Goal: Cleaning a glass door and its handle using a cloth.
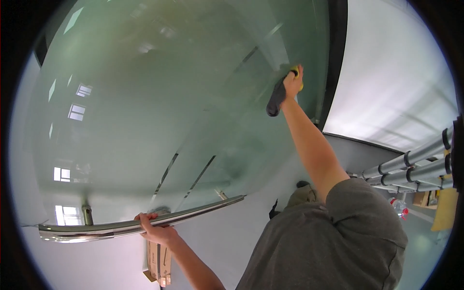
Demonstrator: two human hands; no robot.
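Observation:
A large greenish glass panel (145, 121) fills the left and middle of the view. Across its lower part runs a polished metal bar handle (203, 215), held off the glass by short mounts. My left hand (157, 231) is closed round this bar near its middle. High on the right, my arm is stretched out toward the glass. There my right hand (292, 87) grips a yellow and black handheld tool (275, 102) with a rounded dark grey end pointing down to the left. Its far side is hidden by my fingers, and I cannot tell whether it touches the glass.
A dark frame (335, 63) edges the glass, with a bright white panel (386, 72) beyond. At the right stands a telescopic ladder (420, 166). Below it are a clear bottle (398, 207) with a red cap and a yellowish board (444, 210). A cardboard box (158, 263) stands behind the bar.

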